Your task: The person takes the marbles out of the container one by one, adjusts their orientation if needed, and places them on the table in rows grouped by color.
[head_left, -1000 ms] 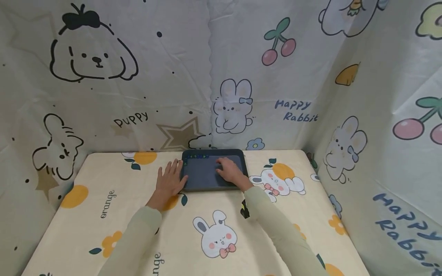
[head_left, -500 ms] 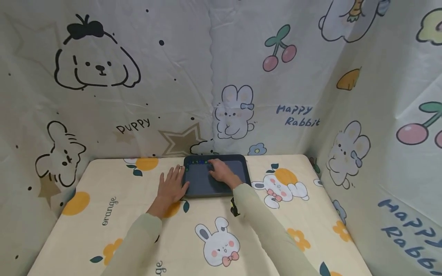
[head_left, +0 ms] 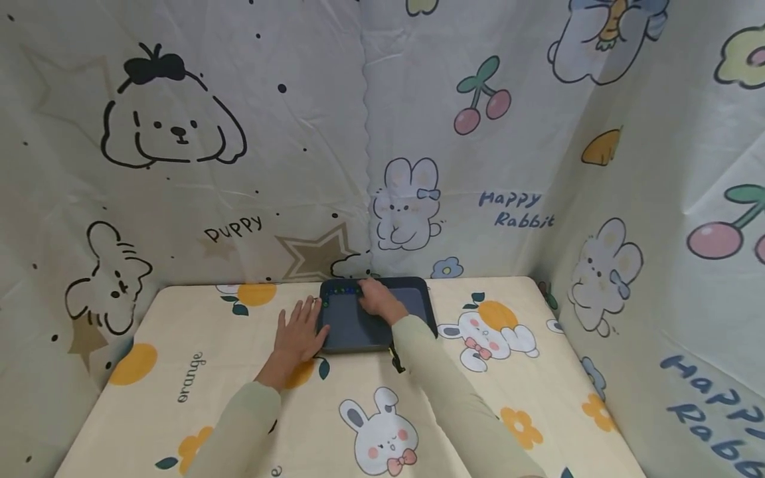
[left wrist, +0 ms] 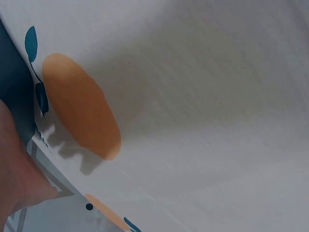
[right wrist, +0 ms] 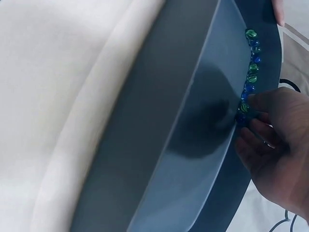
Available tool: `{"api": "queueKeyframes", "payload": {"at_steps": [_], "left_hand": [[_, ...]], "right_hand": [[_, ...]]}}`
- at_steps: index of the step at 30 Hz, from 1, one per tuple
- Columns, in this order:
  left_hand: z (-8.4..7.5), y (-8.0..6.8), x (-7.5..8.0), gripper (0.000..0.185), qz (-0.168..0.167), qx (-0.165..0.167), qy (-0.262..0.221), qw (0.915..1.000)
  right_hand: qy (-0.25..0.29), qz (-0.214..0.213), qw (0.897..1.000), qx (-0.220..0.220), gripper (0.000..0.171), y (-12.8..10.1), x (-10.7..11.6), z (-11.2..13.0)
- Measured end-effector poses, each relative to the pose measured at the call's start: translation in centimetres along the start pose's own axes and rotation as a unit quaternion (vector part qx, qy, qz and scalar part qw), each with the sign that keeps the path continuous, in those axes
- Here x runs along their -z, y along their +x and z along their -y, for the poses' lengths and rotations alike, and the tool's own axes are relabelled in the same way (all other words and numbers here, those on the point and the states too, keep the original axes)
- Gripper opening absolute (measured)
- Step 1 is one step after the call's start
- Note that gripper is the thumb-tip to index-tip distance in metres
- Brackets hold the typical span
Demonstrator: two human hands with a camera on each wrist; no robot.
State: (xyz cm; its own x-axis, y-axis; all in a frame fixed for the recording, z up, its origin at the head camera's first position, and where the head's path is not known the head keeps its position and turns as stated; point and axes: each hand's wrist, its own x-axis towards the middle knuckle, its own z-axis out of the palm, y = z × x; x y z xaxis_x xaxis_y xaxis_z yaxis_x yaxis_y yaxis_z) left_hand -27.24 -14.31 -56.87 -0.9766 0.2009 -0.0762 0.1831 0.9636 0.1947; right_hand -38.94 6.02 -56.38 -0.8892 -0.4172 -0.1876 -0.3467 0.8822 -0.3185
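Observation:
A dark blue-grey rectangular tray (head_left: 358, 332) lies on the table against the back wall. Along its far edge runs a row of green and blue glass marbles (right wrist: 253, 67), with one green marble (head_left: 325, 304) near the tray's left side in the head view. My right hand (head_left: 379, 300) reaches over the tray, and in the right wrist view its thumb and fingers pinch a dark blue marble (right wrist: 241, 119) at the row's end. My left hand (head_left: 297, 332) rests with spread fingers at the tray's left rim; only part of it shows in the left wrist view.
A cream tablecloth (head_left: 227, 358) with printed oranges, flowers and rabbits covers the table. Printed fabric walls (head_left: 311, 133) rise behind and at both sides. A small dark and yellow piece (head_left: 397, 359) shows beside the right sleeve.
My right hand has moved left and towards the far edge, from the tray's right half to the end of the marble row. My left hand has stayed at the tray's left rim.

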Motion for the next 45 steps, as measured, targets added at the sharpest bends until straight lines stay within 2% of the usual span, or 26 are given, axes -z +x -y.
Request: {"api": "queueKeyframes", "payload": {"at_steps": [3, 5, 13, 18, 19, 23, 26, 29, 33, 39, 42, 45], "left_hand": [[-0.2, 0.0, -0.2, 0.073, 0.005, 0.001, 0.001, 1.0000], [-0.4, 0.0, -0.4, 0.073, 0.006, 0.003, 0.001, 1.0000], [-0.7, 0.0, -1.0, 0.073, 0.007, -0.001, 0.002, 1.0000], [-0.6, 0.2, -0.6, 0.073, -0.001, -0.006, 0.001, 1.0000], [-0.6, 0.1, -0.5, 0.073, -0.002, -0.006, -0.003, 1.0000], [-0.5, 0.0, -0.2, 0.072, -0.010, -0.008, -0.011, 0.9999], [-0.3, -0.1, -0.3, 0.072, -0.008, -0.005, -0.009, 0.9999], [-0.1, 0.0, -0.3, 0.073, -0.010, -0.004, -0.008, 0.9999], [0.2, 0.2, -0.3, 0.073, -0.014, -0.002, 0.008, 0.9999], [0.2, 0.4, -0.5, 0.072, -0.015, 0.002, 0.016, 0.9998], [0.1, 0.3, -0.6, 0.072, -0.016, 0.000, 0.013, 0.9998], [0.1, 0.1, -0.7, 0.073, -0.012, 0.007, 0.014, 0.9998]], "right_hand": [[-0.011, 0.009, 1.000, -0.010, 0.047, -0.2, 0.0, 0.1], [-0.013, 0.021, 0.999, -0.024, 0.046, -1.3, 0.7, 0.8], [-0.054, -0.018, 0.998, -0.010, 0.030, -3.0, 0.2, 0.1], [-0.034, -0.047, 0.998, 0.009, 0.017, -2.9, -0.1, -0.5], [-0.024, -0.060, 0.998, 0.021, 0.015, -2.3, -0.7, -1.2], [-0.003, -0.051, 0.999, 0.011, 0.012, -2.7, -0.9, -1.0], [0.001, -0.055, 0.998, 0.009, 0.009, -4.1, -0.4, -0.1], [0.026, -0.085, 0.996, 0.024, 0.008, -4.8, -0.7, -0.1], [0.094, -0.105, 0.990, 0.022, 0.008, -5.9, -0.8, -0.1], [0.172, -0.136, 0.975, 0.043, 0.009, -8.3, -0.7, 0.1], [0.203, -0.141, 0.967, 0.056, 0.012, -9.8, -0.6, 0.7], [0.242, -0.128, 0.959, 0.078, 0.012, -11.4, -0.7, 1.9]]}}
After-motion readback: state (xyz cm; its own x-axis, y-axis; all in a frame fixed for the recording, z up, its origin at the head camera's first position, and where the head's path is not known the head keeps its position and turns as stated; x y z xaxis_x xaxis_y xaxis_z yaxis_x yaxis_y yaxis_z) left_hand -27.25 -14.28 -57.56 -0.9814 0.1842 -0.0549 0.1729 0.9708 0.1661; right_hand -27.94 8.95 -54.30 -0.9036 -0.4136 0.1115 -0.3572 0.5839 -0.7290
